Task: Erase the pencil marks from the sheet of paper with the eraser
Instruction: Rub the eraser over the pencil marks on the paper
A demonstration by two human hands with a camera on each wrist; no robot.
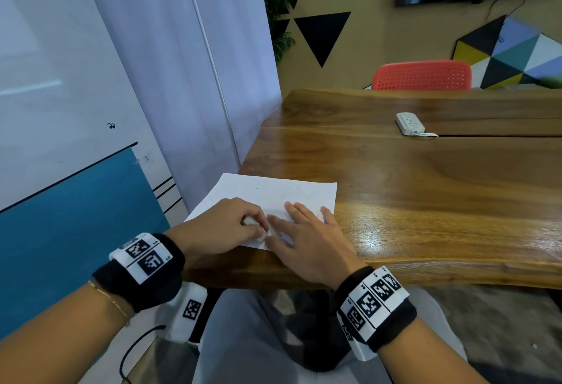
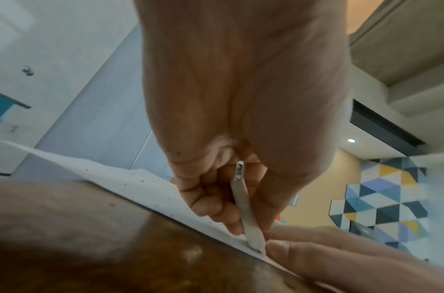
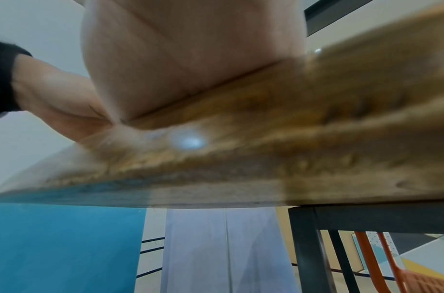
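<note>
A white sheet of paper (image 1: 273,198) lies at the near left corner of the wooden table (image 1: 425,189). My left hand (image 1: 225,228) pinches a white eraser (image 1: 251,221), whose grey-smudged tip (image 2: 254,242) presses on the paper (image 2: 130,178) near its front edge. Dark eraser crumbs dot the sheet. My right hand (image 1: 304,231) lies flat with straight fingers on the paper, right beside the eraser. In the right wrist view only the heel of my right hand (image 3: 190,59) on the table edge (image 3: 266,158) shows; the fingers are hidden.
A white power strip (image 1: 410,123) lies far back on the table. A red chair (image 1: 422,75) stands behind the table. A wall and curtain close off the left side. Dark table legs (image 3: 306,247) stand under the top.
</note>
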